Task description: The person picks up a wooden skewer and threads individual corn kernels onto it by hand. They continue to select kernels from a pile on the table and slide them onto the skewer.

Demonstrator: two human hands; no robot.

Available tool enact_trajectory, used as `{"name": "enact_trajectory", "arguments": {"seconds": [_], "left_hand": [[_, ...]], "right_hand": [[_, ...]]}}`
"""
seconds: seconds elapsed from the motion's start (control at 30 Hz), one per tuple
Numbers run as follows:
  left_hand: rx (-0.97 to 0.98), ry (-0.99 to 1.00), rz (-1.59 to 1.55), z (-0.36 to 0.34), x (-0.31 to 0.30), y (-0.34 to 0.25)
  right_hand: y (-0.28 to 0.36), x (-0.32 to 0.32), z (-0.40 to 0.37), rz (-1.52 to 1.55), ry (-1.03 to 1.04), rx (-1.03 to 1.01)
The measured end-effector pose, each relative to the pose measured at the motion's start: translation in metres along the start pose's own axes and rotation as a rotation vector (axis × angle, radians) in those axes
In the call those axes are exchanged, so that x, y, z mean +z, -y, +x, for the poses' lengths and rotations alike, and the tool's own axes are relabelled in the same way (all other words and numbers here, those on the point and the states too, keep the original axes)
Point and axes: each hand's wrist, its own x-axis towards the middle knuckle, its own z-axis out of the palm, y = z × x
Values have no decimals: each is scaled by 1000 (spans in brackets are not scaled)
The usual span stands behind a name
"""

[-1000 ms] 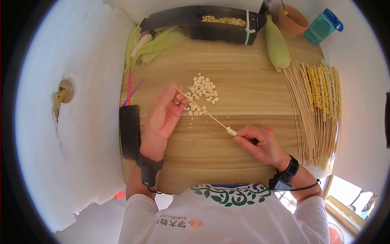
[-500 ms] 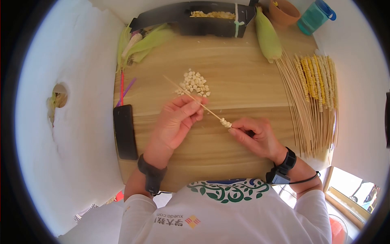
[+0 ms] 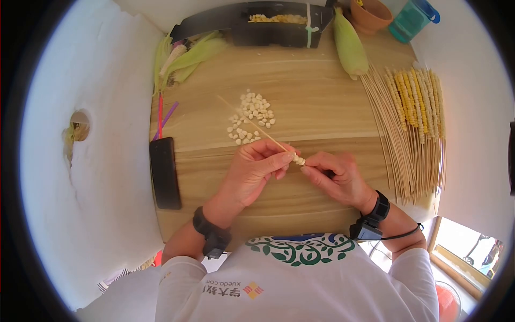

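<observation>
A thin wooden skewer (image 3: 266, 134) slants between my hands, with several pale corn kernels (image 3: 299, 160) threaded near its lower right end. My left hand (image 3: 256, 169) pinches the skewer beside the kernels, thumb and fingertips together. At the other side of the kernels, the fingers of my right hand (image 3: 338, 178) are closed on the skewer's end. Beyond my left hand, loose pale kernels (image 3: 257, 107) lie scattered on the wooden table (image 3: 214, 129), and the skewer's far tip passes over them.
Bare skewers (image 3: 383, 129) and threaded corn skewers (image 3: 416, 102) lie at the right. A husked ear (image 3: 350, 45), black container (image 3: 241, 27), clay bowl (image 3: 370, 17) and teal cup (image 3: 410, 24) stand behind. Corn husks (image 3: 196, 56) and a phone (image 3: 166, 172) are left.
My left hand has moved right and down along the skewer to the threaded kernels. More loose kernels now show where it was. My right hand has barely moved.
</observation>
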Motion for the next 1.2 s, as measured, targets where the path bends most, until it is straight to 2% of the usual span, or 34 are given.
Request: {"name": "enact_trajectory", "arguments": {"seconds": [0.07, 0.13, 0.2, 0.23, 0.3, 0.33, 0.4, 0.43, 0.5, 0.63, 0.7, 0.8, 1.2], "left_hand": [[10, -29, 81, -2, 6, -7], [20, -56, 162, -4, 10, -17], [189, -236, 497, -6, 3, -31], [191, -237, 497, -5, -8, -36], [400, -364, 849, -3, -32, -47], [401, -365, 849, -4, -37, -53], [388, -335, 1133, -7, -40, -62], [390, -337, 1132, -8, -38, -62], [425, -236, 1332, -7, -30, -58], [390, -221, 1324, -7, -26, -53], [464, -207, 1479, -6, -30, -54], [477, -164, 1519, -5, -32, -54], [548, -174, 1514, -3, -32, -51]], "right_hand": [[1, 0, -1, 4, 4, 14], [0, 1, -4, 88, -34, 126], [0, 1, -3, 116, -60, 168], [0, 1, -3, 145, -86, 213], [-4, 1, -2, 148, -98, 216], [-5, 1, -2, 151, -112, 221], [-4, 0, -2, 132, -109, 217], [-4, 0, -2, 115, -107, 214], [-4, 0, -1, 103, -105, 210], [-2, 0, -1, 85, -112, 209], [-3, 0, -1, 82, -107, 207], [-1, -1, -1, 80, -89, 212], [0, -3, -1, 74, -60, 205]]}}
